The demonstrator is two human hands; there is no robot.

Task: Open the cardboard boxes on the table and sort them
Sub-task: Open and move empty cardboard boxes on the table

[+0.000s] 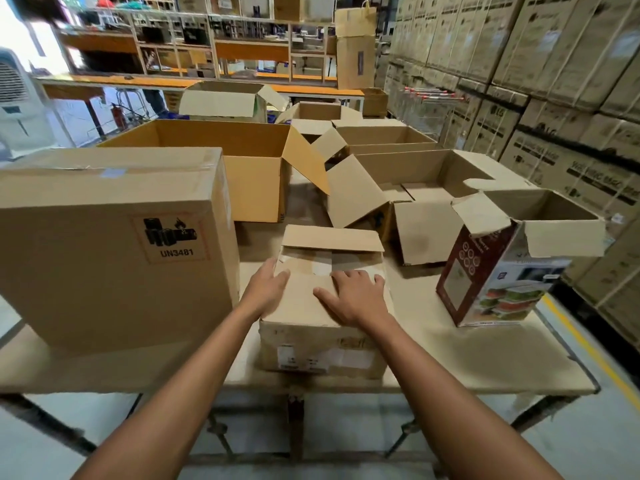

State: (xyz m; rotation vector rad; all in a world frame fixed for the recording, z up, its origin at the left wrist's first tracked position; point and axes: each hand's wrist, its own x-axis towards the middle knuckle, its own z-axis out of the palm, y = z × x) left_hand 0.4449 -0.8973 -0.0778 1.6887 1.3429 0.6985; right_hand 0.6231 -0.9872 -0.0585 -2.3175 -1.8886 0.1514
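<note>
At near table edge, centre, head view: small cardboard box [322, 327], far flap raised, near flap down. Right hand [351, 297] flat on near flap, fingers spread, gripping nothing. Left hand [266, 289] laid along left top edge, fingers straight, gripping nothing. Likely step: open near flap. Hook fingertips under flap's free edge, fold toward body, steady box against sliding off table [467, 358]. Large sealed box [114, 237] just beside left arm; keep clear.

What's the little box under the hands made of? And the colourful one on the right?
The small box looks like plain brown cardboard, matt, with paper labels on its front. The colourful box seems cardboard too, with a smoother printed outside; its open flaps show plain brown inside.
</note>
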